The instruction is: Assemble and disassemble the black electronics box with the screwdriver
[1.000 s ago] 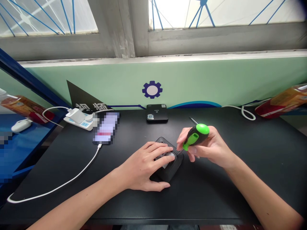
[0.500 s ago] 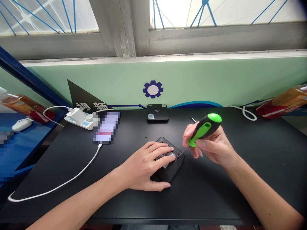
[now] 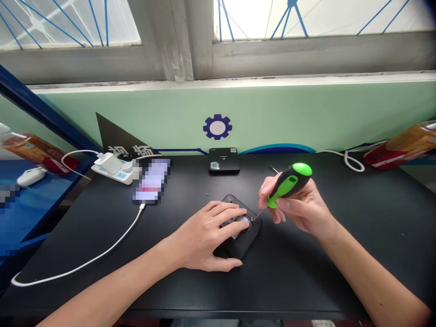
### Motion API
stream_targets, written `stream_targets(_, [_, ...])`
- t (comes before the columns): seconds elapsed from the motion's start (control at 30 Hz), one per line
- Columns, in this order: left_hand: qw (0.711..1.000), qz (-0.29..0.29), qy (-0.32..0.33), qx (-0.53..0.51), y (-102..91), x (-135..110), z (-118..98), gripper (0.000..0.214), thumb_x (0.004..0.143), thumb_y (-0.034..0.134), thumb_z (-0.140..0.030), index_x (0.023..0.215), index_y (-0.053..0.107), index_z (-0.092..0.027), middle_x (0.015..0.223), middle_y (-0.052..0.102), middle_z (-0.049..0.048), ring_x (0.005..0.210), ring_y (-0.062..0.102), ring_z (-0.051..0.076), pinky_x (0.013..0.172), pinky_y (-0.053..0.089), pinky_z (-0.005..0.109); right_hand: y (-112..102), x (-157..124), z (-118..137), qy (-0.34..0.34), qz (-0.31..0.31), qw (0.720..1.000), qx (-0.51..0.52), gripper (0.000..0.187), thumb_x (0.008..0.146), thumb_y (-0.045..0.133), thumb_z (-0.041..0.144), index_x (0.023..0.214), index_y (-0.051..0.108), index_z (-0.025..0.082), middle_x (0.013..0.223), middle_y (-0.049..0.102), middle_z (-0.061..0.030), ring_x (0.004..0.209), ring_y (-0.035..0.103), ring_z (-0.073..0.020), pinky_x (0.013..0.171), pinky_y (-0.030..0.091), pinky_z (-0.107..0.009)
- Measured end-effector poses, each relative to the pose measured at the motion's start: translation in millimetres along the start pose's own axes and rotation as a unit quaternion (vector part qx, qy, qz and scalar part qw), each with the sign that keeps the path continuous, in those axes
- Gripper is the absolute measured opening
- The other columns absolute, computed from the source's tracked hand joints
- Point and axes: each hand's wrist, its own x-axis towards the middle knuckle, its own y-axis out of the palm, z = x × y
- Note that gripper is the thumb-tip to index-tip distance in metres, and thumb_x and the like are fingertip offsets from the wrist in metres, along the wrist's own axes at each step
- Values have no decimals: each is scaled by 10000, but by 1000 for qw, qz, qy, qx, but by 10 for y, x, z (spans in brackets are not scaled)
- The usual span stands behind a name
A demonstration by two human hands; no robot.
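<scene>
Left hand [image 3: 211, 237], fingers apart, rests across labelled black device [image 3: 245, 241], seemingly steadying it; right hand [image 3: 304, 210], grip clamped round green-black screwdriver [image 3: 285, 185], slants tip [image 3: 253, 220] onto device.

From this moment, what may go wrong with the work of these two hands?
The screwdriver in the right hand points down at the black device, its tip close to the left hand; a slip might jab a finger or scratch the device.

A tiny metal piece, perhaps a screw, lies loose on the table; a bump could send it rolling and lose it.
</scene>
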Motion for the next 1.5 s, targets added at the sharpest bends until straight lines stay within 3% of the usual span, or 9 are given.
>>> stream_targets(0.23, [998, -13, -22, -51, -21, 1, -7, 679, 1027, 831, -520, 1595, 595, -233, 1659, 671, 181, 1569, 610, 389, 1287, 486, 538, 46, 34, 44, -27, 5, 998, 57, 165, 1030, 871, 314, 1160, 892, 215, 992, 853, -93, 575, 744, -145, 494, 559, -235])
stream_targets(0.47, [980, -99, -95, -143, 23, -6, -2, 516, 1069, 809, -240, 1527, 571, -259, 1488, 756, 137, 1436, 691, 317, 1192, 563, 485, 111, 61, 94, -37, 39, 991, 127, 159, 1055, 838, 292, 1180, 877, 202, 1077, 844, -103, 690, 803, -159, 506, 576, -204])
stream_targets(0.57, [982, -107, -92, -123, 47, 6, 14, 413, 1120, 753, -206, 1504, 615, -266, 1406, 793, 105, 1370, 716, 295, 1160, 564, 474, 127, 59, 103, -31, 52, 988, 141, 160, 1061, 832, 290, 1191, 875, 205, 1095, 848, -103, 711, 813, -155, 524, 588, -195])
stream_targets(0.7, [986, -127, -61, -93, 63, 28, 36, 181, 1149, 707, -155, 1306, 705, -245, 1307, 834, 65, 1297, 738, 257, 1120, 557, 436, 125, 50, 94, -20, 71, 986, 150, 168, 1068, 825, 305, 1202, 871, 214, 1102, 851, -99, 715, 816, -154, 528, 592, -189])
stream_targets(0.9, [985, -127, -67, -92, 38, 21, 56, 115, 1166, 668, -151, 1233, 692, -241, 1219, 845, 60, 1263, 739, 258, 1092, 549, 433, 112, 42, 84, -18, 74, 986, 151, 180, 1067, 824, 313, 1206, 869, 208, 1101, 851, -105, 716, 816, -158, 529, 592, -190])
stream_targets(1.07, [976, -150, -132, -84, -47, -1, 61, 118, 1179, 528, -139, 1165, 599, -231, 1192, 767, 88, 1224, 696, 264, 1069, 534, 444, 103, 52, 83, -19, 55, 988, 141, 173, 1057, 833, 308, 1188, 871, 201, 1076, 855, -99, 689, 802, -146, 535, 592, -189])
stream_targets(1.27, [951, -214, -221, 11, -94, -33, 220, 281, 1200, 355, -162, 996, 533, -238, 958, 660, 45, 945, 615, 248, 894, 465, 441, 99, 53, 75, -16, 60, 989, 132, 171, 1050, 836, 306, 1178, 873, 200, 1073, 855, -103, 683, 800, -155, 531, 593, -204])
stream_targets(1.37, [939, -210, -271, 42, -82, -53, 323, 314, 1233, 367, -202, 981, 549, -236, 943, 664, 31, 891, 593, 233, 870, 454, 431, 97, 55, 71, -18, 64, 990, 126, 168, 1046, 835, 296, 1176, 877, 197, 1074, 854, -109, 681, 795, -160, 526, 589, -213])
stream_targets(1.5, [939, -205, -264, 75, -43, -84, 412, 271, 1241, 452, -237, 1140, 703, -232, 1049, 758, 52, 965, 635, 250, 918, 474, 440, 94, 58, 71, -24, 67, 990, 122, 173, 1045, 828, 288, 1183, 880, 198, 1078, 856, -120, 677, 790, -172, 509, 582, -227])
